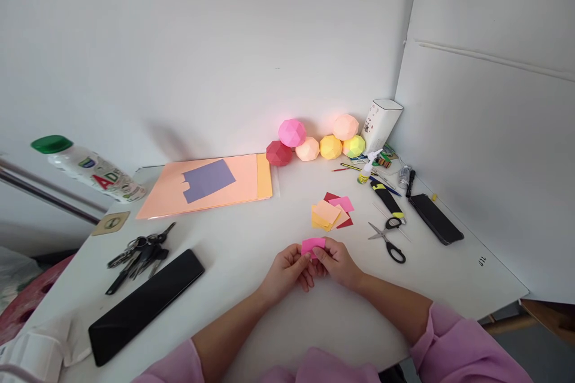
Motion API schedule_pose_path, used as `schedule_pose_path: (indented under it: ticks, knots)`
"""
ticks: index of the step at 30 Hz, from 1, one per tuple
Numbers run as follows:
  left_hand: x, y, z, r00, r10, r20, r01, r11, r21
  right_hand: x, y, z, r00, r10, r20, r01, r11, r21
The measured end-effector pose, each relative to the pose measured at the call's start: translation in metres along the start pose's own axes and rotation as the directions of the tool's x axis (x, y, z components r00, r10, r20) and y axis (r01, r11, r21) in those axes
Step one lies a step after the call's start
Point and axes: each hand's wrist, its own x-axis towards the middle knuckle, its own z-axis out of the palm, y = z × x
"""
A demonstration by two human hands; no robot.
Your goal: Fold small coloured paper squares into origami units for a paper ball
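A small pink paper piece [313,245] is pinched between both hands, just above the near middle of the table. My left hand [290,267] grips its left side, thumb on top. At its right side, my right hand [336,260] holds it with thumb and fingers closed. Just beyond the hands lies a loose pile of cut paper pieces [331,213] in pink, red, peach and yellow. Scissors [389,238] with black handles rest to the right of the pile, blades apart.
Several faceted paper balls [308,149] stand along the wall. To the right are a glue bottle [367,169], a utility knife [387,200] and a black phone [435,218]. Paper sheets [157,191], keys [146,254], a long black object [146,305] and a white bottle [94,170] occupy the left.
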Motion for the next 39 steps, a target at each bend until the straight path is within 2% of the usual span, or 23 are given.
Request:
schedule_pose_path:
  ticks: [12,39]
  knots:
    - [0.0009,0.0029,0.0012,1.000,-0.018,0.008,0.018,1.000,-0.003,-0.0003,-0.0038,-0.0005,1.000,0.031,0.002,-0.031,1.000,-0.004]
    - [0.0009,0.0027,0.0025,0.999,-0.034,-0.008,0.034,0.999,0.030,0.0001,-0.0039,0.0002,1.000,0.019,-0.002,-0.019,1.000,-0.014]
